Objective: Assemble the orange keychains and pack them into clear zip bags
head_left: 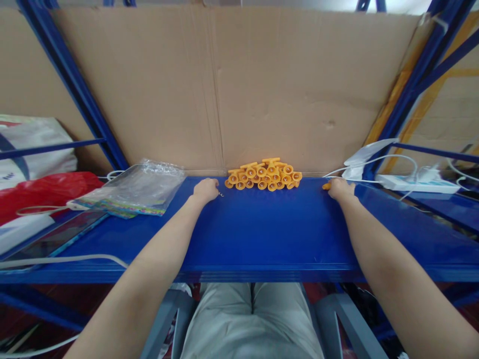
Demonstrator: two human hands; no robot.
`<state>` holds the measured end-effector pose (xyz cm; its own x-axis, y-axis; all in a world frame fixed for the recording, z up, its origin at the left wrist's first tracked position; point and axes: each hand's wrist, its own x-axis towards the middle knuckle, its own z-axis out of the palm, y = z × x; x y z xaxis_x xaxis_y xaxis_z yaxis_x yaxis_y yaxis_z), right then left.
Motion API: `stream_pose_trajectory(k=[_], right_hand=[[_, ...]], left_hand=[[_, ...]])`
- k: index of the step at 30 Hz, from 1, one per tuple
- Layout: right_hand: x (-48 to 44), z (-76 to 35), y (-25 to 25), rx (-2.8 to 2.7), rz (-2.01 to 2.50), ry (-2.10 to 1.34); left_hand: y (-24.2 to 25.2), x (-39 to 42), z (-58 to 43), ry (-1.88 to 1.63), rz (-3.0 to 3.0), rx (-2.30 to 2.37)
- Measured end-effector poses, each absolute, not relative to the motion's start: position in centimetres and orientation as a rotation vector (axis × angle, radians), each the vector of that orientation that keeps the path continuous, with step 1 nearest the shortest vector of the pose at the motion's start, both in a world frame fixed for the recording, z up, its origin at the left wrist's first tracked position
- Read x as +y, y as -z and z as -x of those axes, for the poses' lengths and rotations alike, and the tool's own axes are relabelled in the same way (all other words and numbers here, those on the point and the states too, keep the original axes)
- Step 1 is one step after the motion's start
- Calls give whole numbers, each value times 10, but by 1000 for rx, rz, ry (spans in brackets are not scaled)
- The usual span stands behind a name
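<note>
A pile of several small orange plastic pieces (265, 176) lies at the back of the blue shelf (262, 229), against the cardboard wall. My left hand (205, 190) rests fisted on the shelf just left of the pile, pinching a small metal hook (221, 194). My right hand (340, 189) sits closed on the shelf to the right of the pile, with one orange piece (327, 186) held at its fingertips.
Clear plastic bags (138, 187) with colourful cards lie left. A red bag (45, 192) and a white bag (33, 144) sit further left. A white power strip (415, 183) and cables lie right. Blue rack posts (75, 85) frame the cardboard backing (239, 89).
</note>
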<state>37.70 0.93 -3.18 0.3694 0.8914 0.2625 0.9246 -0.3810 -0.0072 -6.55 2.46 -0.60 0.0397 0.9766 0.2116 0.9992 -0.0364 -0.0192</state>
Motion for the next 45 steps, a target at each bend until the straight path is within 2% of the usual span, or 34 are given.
stream_pose_trajectory(k=[18, 24, 33, 40, 45], right_hand=[[-1, -366, 23, -1590, 2488, 243], [3, -369, 26, -1553, 2435, 319], [-9, -319, -10, -1654, 1920, 522], [-19, -259, -18, -2172, 1421, 467], [-14, -248, -10, -2333, 1174, 383]], left_hand=[[-4, 17, 69, -61, 2043, -2187], [-10, 11, 68, 86, 2070, -2139], [-17, 3, 49, 596, 2058, -1997], [-14, -11, 21, 607, 2254, -1825], [-9, -14, 13, 597, 2322, -1752]])
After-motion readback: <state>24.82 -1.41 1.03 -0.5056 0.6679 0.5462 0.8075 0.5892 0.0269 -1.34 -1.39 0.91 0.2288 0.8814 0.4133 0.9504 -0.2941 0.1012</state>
